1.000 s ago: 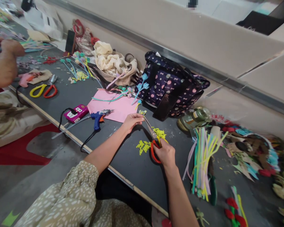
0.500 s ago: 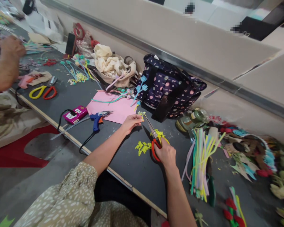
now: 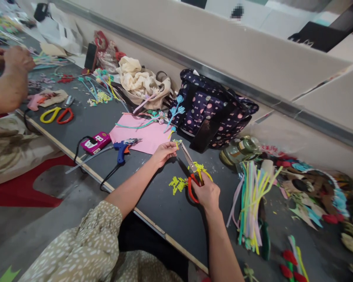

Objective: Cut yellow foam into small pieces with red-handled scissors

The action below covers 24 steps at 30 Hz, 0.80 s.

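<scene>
My right hand (image 3: pixel 208 192) is closed around the handles of a pair of scissors (image 3: pixel 191 162), one loop orange and the other yellow. The blades point up and left, their tips beside my left hand (image 3: pixel 164 154). Its fingers pinch a small yellow piece (image 3: pixel 177 146), mostly hidden by the fingertips. Small yellow-green cut pieces (image 3: pixel 178 185) lie in a pile below the blades, and more yellow bits (image 3: pixel 200 167) lie behind the scissors. A few pale green scraps (image 3: pixel 178 141) are just beyond the blade tips.
A blue glue gun (image 3: pixel 122 150) and magenta box (image 3: pixel 95 142) lie left, by pink paper (image 3: pixel 144 135). A dark patterned bag (image 3: pixel 213 109) stands at the back. Rightward are a glass jar (image 3: pixel 241 149) and pastel stems (image 3: pixel 251 203). Another person's hands (image 3: pixel 17 58) work far left.
The whole view has shifted slightly. Both hands stay in nearly the same place, with the scissors still beside the pinched yellow piece.
</scene>
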Motion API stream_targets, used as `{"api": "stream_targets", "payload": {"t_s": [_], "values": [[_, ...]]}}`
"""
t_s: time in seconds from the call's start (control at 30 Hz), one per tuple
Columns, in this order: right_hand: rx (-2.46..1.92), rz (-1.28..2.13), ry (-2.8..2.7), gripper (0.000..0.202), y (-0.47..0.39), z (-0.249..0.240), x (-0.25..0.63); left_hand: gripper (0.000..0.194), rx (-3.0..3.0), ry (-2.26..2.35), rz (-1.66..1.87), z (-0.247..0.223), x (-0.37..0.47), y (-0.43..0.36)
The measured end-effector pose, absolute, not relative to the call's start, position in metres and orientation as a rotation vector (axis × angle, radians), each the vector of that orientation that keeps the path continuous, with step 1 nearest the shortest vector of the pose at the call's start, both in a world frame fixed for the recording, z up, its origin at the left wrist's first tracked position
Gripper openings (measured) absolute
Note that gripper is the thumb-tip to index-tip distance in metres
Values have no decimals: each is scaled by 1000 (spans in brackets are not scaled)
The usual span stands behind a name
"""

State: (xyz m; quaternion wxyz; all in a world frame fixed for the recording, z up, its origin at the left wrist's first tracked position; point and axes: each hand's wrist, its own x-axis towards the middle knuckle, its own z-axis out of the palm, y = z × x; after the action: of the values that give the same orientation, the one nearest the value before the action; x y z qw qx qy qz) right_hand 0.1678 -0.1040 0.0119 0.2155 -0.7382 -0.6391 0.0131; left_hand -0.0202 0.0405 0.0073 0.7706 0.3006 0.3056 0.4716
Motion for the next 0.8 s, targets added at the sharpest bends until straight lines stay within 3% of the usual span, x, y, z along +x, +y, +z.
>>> {"api": "stream_targets", "payload": {"t_s": [0.8], "values": [[-2028, -10, -1832, 40, -105, 6, 167, 26, 597, 639, 1048, 9, -20, 39]]}}
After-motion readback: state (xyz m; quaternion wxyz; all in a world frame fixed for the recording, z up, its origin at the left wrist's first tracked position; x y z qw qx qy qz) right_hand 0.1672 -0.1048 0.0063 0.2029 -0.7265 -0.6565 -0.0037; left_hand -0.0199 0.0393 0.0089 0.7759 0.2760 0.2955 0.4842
